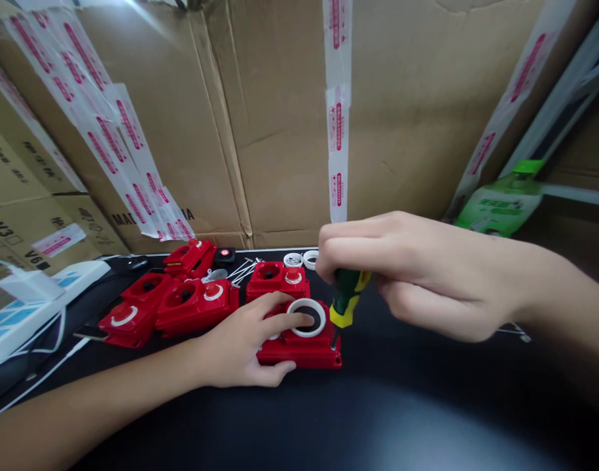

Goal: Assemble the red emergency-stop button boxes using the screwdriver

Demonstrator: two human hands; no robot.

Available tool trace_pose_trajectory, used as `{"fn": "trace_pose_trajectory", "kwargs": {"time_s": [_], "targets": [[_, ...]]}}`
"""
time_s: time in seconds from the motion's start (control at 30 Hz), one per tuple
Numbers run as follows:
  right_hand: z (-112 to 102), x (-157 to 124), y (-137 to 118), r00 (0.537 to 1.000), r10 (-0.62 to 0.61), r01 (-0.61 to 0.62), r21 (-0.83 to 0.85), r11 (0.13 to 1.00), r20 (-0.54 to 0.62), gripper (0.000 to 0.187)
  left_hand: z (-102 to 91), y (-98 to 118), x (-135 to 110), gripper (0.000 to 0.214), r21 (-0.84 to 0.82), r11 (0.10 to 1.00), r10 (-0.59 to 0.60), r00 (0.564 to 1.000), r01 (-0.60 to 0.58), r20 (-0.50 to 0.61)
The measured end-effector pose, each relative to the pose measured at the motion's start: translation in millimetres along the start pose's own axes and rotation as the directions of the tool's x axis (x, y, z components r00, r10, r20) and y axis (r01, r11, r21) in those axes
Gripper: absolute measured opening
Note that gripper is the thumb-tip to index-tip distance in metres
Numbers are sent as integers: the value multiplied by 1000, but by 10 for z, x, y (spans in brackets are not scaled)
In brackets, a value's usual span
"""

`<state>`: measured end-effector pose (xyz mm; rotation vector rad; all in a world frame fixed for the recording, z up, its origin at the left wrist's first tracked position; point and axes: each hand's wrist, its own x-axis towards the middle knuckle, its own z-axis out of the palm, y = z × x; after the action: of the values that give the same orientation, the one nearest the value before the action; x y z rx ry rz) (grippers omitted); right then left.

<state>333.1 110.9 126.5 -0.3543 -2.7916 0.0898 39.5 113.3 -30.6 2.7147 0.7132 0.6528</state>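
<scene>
My right hand (417, 275) is wrapped round the handle of a green and yellow screwdriver (345, 307). The screwdriver points down, its tip at the right end of a red plastic housing (304, 354), where a small screw seems to sit. My left hand (250, 337) holds this housing from the left. Its index finger reaches into the dark opening inside a white ring (322, 316) on top, while the thumb lies along the front side. The left part of the housing is hidden under the hand.
Several similar red housings (196, 304) lie to the left and behind. White rings (310, 260) and long thin metal rods (244, 269) lie at the back. A white power strip (29, 301) with cables is at far left. Cardboard (279, 131) walls the back; a green bottle (500, 203) stands right.
</scene>
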Motion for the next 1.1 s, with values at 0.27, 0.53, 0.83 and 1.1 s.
{"fn": "trace_pose_trajectory", "kwargs": {"time_s": [0.27,0.53,0.83,1.1], "targets": [[266,94,90,975,46,-110,-289,951,-219,23,12,-8,0,67,17,1000,20,1000,-20,-19],[464,140,31,920,28,-63,-78,995,-391,13,25,-11,-19,71,24,1000,-6,1000,6,-7],[1168,261,151,668,-35,359,281,890,-744,61,7,-15,14,70,-56,998,25,999,-26,-21],[1030,273,177,672,-90,393,251,885,-735,29,4,-8,-10,74,-54,998,7,1000,-7,0]]}}
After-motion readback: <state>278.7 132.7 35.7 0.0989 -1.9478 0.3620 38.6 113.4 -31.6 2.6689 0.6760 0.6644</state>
